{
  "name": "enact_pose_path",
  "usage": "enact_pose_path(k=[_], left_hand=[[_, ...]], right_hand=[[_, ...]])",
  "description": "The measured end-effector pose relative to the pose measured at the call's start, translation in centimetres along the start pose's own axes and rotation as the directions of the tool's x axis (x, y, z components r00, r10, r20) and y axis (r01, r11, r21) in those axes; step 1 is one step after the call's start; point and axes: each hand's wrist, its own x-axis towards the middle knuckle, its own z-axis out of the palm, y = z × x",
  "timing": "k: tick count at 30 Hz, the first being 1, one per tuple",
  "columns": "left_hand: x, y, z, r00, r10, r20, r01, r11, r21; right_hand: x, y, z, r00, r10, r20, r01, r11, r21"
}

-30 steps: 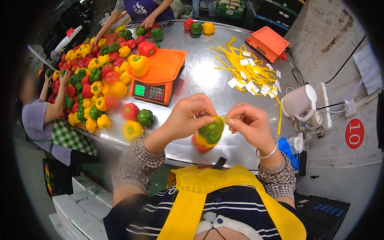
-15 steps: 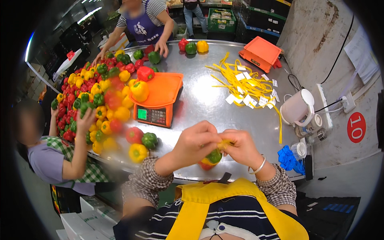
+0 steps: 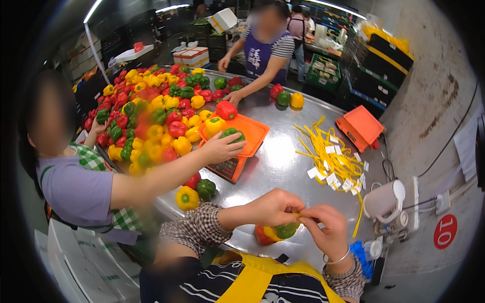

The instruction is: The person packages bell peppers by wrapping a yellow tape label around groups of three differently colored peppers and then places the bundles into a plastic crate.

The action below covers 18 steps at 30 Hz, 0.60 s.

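The person's left hand (image 3: 277, 208) is closed in a pinch, thumb against fingers, on a bit of yellow strip (image 3: 296, 214). The right hand (image 3: 327, 227) pinches close beside it, its fingertips meeting at the same strip. Just below the fingers, near the front edge of the steel bench (image 3: 283, 169), sit a green pepper (image 3: 287, 232), a yellow pepper (image 3: 272, 234) and a red pepper (image 3: 262, 236), pressed together in a row; the hands partly cover the green one.

Further right on the bench lies a heap of yellow ties (image 3: 323, 144) with white tags (image 3: 332, 180); the tags bear print too small to read. On the wall, a round red sign (image 3: 445, 231) carries a white number, and a sheet of paper (image 3: 467, 151) hangs above it. Across the bench, a co-worker's purple apron (image 3: 255, 59) shows white lettering. At left, another co-worker's hand (image 3: 222, 149) holds a green pepper at an orange scale (image 3: 256, 132), beside a large pile of mixed peppers (image 3: 151, 106). White boxes (image 3: 96, 272) with green printing stand below.
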Motion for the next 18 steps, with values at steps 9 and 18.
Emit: enact_pose_path(k=[9,18], left_hand=[[0.9,1.6,1.3,0.944,0.328,0.008,-0.294,0.834,0.468],[-1.0,-5.9,-2.0,0.999,-0.003,-0.033,0.003,1.000,0.004]], right_hand=[[-3.3,5.2,2.1,0.847,0.394,0.358,-0.514,0.778,0.360],[1.9,3.5,2.0,0.819,0.500,0.280,-0.544,0.832,0.107]])
